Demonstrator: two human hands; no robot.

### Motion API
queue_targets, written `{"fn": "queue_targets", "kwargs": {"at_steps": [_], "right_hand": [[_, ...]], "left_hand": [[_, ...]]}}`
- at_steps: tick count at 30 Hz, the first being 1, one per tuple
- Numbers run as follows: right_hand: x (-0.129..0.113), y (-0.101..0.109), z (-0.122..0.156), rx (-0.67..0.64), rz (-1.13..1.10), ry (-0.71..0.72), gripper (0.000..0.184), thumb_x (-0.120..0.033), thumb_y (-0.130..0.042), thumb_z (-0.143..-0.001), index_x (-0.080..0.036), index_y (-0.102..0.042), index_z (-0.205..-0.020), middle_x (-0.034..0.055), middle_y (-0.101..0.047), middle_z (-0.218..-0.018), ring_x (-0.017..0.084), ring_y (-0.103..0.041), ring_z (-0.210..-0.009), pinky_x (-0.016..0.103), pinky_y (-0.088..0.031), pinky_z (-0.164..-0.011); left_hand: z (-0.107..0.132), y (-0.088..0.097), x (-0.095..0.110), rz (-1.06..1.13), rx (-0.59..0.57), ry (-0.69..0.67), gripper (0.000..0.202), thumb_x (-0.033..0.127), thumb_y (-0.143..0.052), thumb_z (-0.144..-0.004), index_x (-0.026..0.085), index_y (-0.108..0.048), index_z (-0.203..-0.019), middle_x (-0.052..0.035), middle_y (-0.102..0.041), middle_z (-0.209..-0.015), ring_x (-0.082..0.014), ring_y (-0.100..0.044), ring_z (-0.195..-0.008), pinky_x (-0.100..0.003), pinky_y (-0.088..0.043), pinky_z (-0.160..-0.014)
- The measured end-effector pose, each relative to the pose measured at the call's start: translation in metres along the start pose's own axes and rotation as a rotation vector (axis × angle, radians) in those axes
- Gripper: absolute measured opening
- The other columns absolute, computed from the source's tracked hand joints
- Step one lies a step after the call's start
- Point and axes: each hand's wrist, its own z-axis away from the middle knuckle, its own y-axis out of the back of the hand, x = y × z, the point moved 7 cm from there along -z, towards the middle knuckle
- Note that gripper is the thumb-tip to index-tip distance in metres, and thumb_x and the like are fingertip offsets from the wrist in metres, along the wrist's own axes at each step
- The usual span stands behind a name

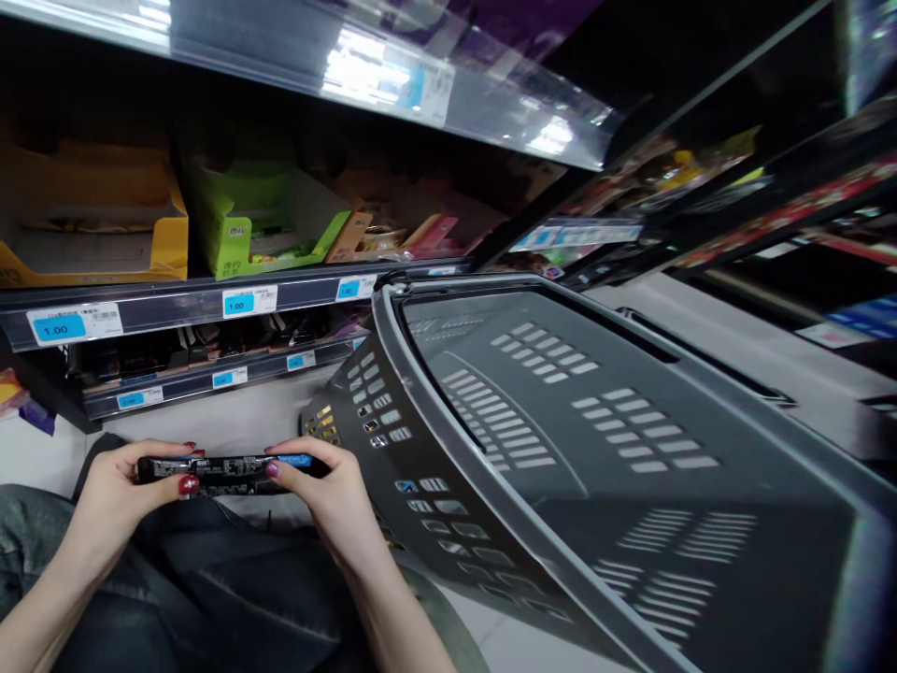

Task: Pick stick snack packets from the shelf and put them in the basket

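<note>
A slim black package (234, 475) with small white print and a blue patch near its right end lies level above my lap. My left hand (133, 477) pinches its left end between thumb and fingers. At the other end, my right hand (319, 477) grips it the same way, thumb on the near face. The print is too small to read, so I cannot tell what is inside. Just right of my right hand stands a large grey shopping basket (448, 411) with slotted walls.
Ahead, a shelf (168, 301) with price tags bears an orange display box (168, 248) and a green one (234, 248). Beneath it, a lower shelf (186, 385) holds dark packages. A shelf edge (280, 75) overhangs above. More shelving runs along the right.
</note>
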Motion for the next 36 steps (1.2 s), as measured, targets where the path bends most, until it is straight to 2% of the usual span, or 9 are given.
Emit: {"fn": "queue_targets", "kwargs": {"at_steps": [3, 7, 10, 13, 19, 22, 27, 32, 36], "right_hand": [[0.0, -0.001, 0.0, 0.014, 0.025, -0.008, 0.011, -0.023, -0.073, -0.056, -0.017, -0.071, -0.065, 0.0011, -0.066, -0.063, 0.013, -0.056, -0.059, 0.022, -0.045, -0.056], [0.003, 0.0, -0.001, 0.034, 0.031, -0.028, 0.013, -0.025, -0.072, -0.057, -0.015, -0.07, -0.065, 0.0013, -0.065, -0.061, 0.012, -0.054, -0.057, 0.023, -0.044, -0.053], [0.004, 0.002, -0.002, 0.032, 0.065, -0.027, 0.013, -0.025, -0.072, -0.056, -0.015, -0.07, -0.064, 0.0007, -0.064, -0.06, 0.012, -0.053, -0.057, 0.022, -0.043, -0.054], [0.001, 0.003, -0.003, -0.027, 0.134, -0.025, 0.015, -0.027, -0.071, -0.059, -0.015, -0.07, -0.068, 0.0011, -0.065, -0.062, 0.013, -0.055, -0.058, 0.022, -0.044, -0.055], [-0.023, -0.003, 0.003, -0.158, 0.564, 0.224, 0.024, -0.029, -0.07, -0.067, -0.018, -0.07, -0.088, 0.0058, -0.069, -0.084, 0.022, -0.062, -0.082, 0.033, -0.046, -0.077], [-0.021, -0.024, 0.014, -0.346, 0.822, 0.363, 0.041, -0.031, -0.076, -0.062, -0.021, -0.067, -0.101, 0.0068, -0.068, -0.097, 0.025, -0.059, -0.095, 0.035, -0.042, -0.087], [0.008, -0.045, 0.025, -0.581, 0.902, 0.214, 0.03, -0.029, -0.065, -0.076, -0.019, -0.064, -0.105, 0.0074, -0.07, -0.089, 0.02, -0.065, -0.079, 0.024, -0.046, -0.066], [0.013, -0.048, 0.027, -0.629, 0.91, 0.198, 0.022, -0.033, -0.065, -0.076, -0.017, -0.068, -0.092, 0.0089, -0.071, -0.08, 0.024, -0.067, -0.074, 0.026, -0.046, -0.063], [0.023, -0.055, 0.033, -0.763, 0.638, 0.032, 0.013, -0.026, -0.063, -0.077, -0.016, -0.068, -0.084, 0.0032, -0.069, -0.064, 0.019, -0.067, -0.062, 0.022, -0.048, -0.055]], "left_hand": [[-0.001, 0.003, -0.002, 0.013, -0.006, 0.004, 0.032, 0.03, -0.079, -0.054, 0.02, -0.073, -0.084, -0.003, -0.074, -0.083, -0.0167, -0.064, -0.077, -0.02, -0.049, -0.068], [-0.003, -0.007, -0.006, 0.071, -0.198, 0.112, 0.033, 0.038, -0.068, -0.069, 0.021, -0.07, -0.098, -0.0057, -0.071, -0.1, -0.0218, -0.061, -0.096, -0.027, -0.051, -0.077], [0.001, -0.019, -0.013, 0.149, -0.347, 0.295, 0.03, 0.038, -0.069, -0.068, 0.017, -0.071, -0.09, -0.0082, -0.072, -0.091, -0.0242, -0.065, -0.084, -0.033, -0.056, -0.068], [0.001, -0.02, -0.014, 0.171, -0.334, 0.322, 0.024, 0.034, -0.073, -0.065, 0.014, -0.073, -0.077, -0.0074, -0.072, -0.076, -0.0204, -0.067, -0.07, -0.029, -0.056, -0.063], [-0.001, -0.015, -0.004, -0.047, -0.238, 0.102, 0.02, 0.032, -0.071, -0.065, 0.018, -0.074, -0.08, -0.0059, -0.073, -0.074, -0.0205, -0.067, -0.066, -0.03, -0.056, -0.063], [0.007, -0.03, 0.006, -0.372, -0.399, -0.138, 0.019, 0.031, -0.065, -0.072, 0.026, -0.073, -0.089, -0.0053, -0.074, -0.081, -0.0235, -0.067, -0.075, -0.033, -0.053, -0.074], [0.023, -0.051, 0.014, -0.556, -0.598, -0.432, 0.033, 0.022, -0.053, -0.081, 0.034, -0.062, -0.111, -0.0047, -0.068, -0.099, -0.0198, -0.062, -0.092, -0.028, -0.047, -0.082], [0.022, -0.048, 0.012, -0.587, -0.535, -0.449, 0.025, 0.026, -0.054, -0.082, 0.03, -0.068, -0.101, -0.0036, -0.066, -0.083, -0.0162, -0.062, -0.078, -0.023, -0.047, -0.07], [0.015, -0.041, 0.007, -0.554, -0.431, -0.32, 0.014, 0.028, -0.061, -0.075, 0.024, -0.073, -0.081, -0.0039, -0.069, -0.072, -0.019, -0.064, -0.069, -0.025, -0.047, -0.063]]}}
